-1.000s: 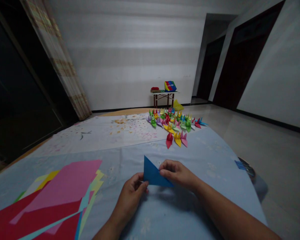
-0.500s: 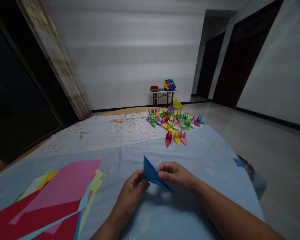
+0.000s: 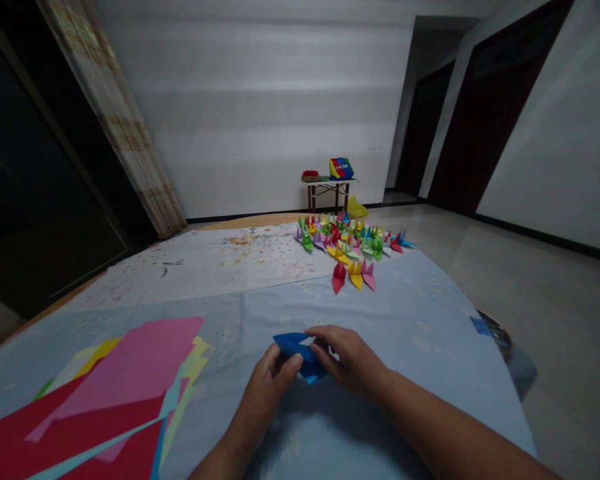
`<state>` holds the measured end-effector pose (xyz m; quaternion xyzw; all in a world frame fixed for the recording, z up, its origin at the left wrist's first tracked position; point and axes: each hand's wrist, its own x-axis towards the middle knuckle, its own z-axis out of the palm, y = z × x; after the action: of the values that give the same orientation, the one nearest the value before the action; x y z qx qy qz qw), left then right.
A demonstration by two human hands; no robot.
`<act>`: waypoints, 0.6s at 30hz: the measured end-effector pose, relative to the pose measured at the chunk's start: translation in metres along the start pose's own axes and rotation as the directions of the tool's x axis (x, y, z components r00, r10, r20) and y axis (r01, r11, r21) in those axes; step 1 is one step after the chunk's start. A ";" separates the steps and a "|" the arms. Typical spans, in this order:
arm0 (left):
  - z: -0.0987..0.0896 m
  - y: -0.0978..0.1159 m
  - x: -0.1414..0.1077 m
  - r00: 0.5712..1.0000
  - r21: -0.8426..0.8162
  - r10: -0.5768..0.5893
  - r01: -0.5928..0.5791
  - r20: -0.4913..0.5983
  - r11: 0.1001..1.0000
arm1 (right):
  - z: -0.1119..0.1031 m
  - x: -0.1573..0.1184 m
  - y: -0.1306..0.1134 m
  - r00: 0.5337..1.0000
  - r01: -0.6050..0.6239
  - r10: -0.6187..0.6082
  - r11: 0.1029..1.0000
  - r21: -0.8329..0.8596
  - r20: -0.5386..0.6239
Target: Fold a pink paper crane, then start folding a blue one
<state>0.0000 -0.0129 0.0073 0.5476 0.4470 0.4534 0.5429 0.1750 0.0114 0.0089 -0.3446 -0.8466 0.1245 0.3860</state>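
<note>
1. Blue paper [image 3: 292,345], folded into a pointed shape with a gap opening in it, sits between our two hands, just above the near part of the table.
2. Our left hand [image 3: 271,383] pinches its left side, thumb on top; our right hand [image 3: 355,360] grips the right side with bent fingers, hiding part of the folds.
3. Left of our left hand we have a fanned pile of coloured sheets [image 3: 145,363], pink uppermost, with red, yellow, pale green and light blue edges showing.
4. Beyond our hands stand a red crane [image 3: 339,279], a yellow crane [image 3: 355,276] and a pink crane [image 3: 369,276], side by side, between us and a crowded flock of many-coloured cranes [image 3: 347,237].
5. Under everything we see a pale blue cloth [image 3: 430,387], then a white flowered cloth [image 3: 195,263] farther off, and a wooden rim [image 3: 260,219].
6. Past the table, a small stand [image 3: 333,182] bears a bright striped box [image 3: 341,169] and a red object; a yellow bag [image 3: 357,208] lies near it.
7. Around us are a pale wall [image 3: 260,120], a patterned curtain [image 3: 125,133] at left, dark doors at right and grey floor [image 3: 555,300].
</note>
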 end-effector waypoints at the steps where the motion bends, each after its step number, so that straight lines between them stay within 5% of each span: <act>1: 0.001 0.000 -0.001 1.000 -0.011 -0.005 0.005 -0.004 1.000 | 0.001 0.000 0.000 1.000 0.025 -0.025 0.999 -0.025 0.001; 6: 0.004 -0.003 -0.002 0.999 0.006 -0.008 0.009 -0.037 1.000 | 0.003 -0.002 -0.001 0.993 0.114 -0.112 0.992 -0.062 0.029; 11: 0.002 -0.006 0.000 0.995 0.106 0.020 -0.009 -0.098 0.994 | 0.003 -0.002 -0.004 0.996 0.076 -0.075 0.997 -0.013 0.054; 18: 0.002 -0.009 0.000 0.998 0.162 0.065 -0.062 -0.008 0.985 | -0.001 -0.003 -0.005 0.984 0.004 -0.023 0.995 0.105 0.178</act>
<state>0.0019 -0.0126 -0.0022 0.6007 0.4683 0.4365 0.4789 0.1742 0.0055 0.0102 -0.3056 -0.8725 0.1961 0.3268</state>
